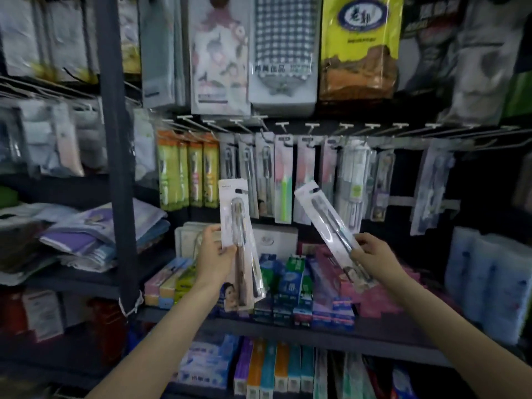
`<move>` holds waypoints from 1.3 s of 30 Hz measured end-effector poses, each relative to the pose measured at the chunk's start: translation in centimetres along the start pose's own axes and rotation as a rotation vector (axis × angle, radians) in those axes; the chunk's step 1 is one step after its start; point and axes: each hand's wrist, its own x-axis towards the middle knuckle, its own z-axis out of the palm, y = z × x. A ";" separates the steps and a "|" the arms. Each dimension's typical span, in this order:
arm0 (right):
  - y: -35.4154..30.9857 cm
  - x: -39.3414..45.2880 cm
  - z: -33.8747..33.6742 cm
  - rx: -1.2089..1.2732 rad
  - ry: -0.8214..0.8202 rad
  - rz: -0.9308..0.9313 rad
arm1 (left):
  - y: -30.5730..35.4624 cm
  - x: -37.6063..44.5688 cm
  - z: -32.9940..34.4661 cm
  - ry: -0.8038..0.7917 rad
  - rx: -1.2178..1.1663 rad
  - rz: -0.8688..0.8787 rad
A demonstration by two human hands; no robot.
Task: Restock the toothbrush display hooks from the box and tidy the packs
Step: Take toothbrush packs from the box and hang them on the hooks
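Observation:
My left hand [215, 253] grips a stack of toothbrush packs [234, 214], held nearly upright in front of the display. My right hand [374, 256] holds a single clear toothbrush pack [322, 214] by its lower end, tilted with its top to the upper left. Behind them a row of wire hooks [283, 126] carries hanging toothbrush packs [283, 180]; green and orange packs [185, 174] hang at the left. Hooks at the far right [489, 133] look bare. No box is in view.
Toothpaste boxes [290, 280] fill the shelf under the hooks, with more boxes [270, 367] one shelf down. A dark upright post [121, 156] stands at the left, folded textiles [86, 234] beyond it. Bagged goods [282, 50] hang above.

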 end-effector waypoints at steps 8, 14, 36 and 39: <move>-6.4 5.3 4.9 -0.009 -0.031 -0.216 | -0.4 4.0 -2.6 0.011 0.278 0.203; -10.3 8.8 9.2 0.066 0.065 -0.179 | -1.5 7.5 -5.4 -0.068 0.272 0.247; -12.5 8.1 16.4 0.031 0.257 -0.145 | -3.6 13.7 -6.5 -0.385 -0.079 0.204; -13.2 5.7 18.8 0.238 -0.158 -0.181 | -3.1 13.8 -6.1 -0.419 -0.147 0.206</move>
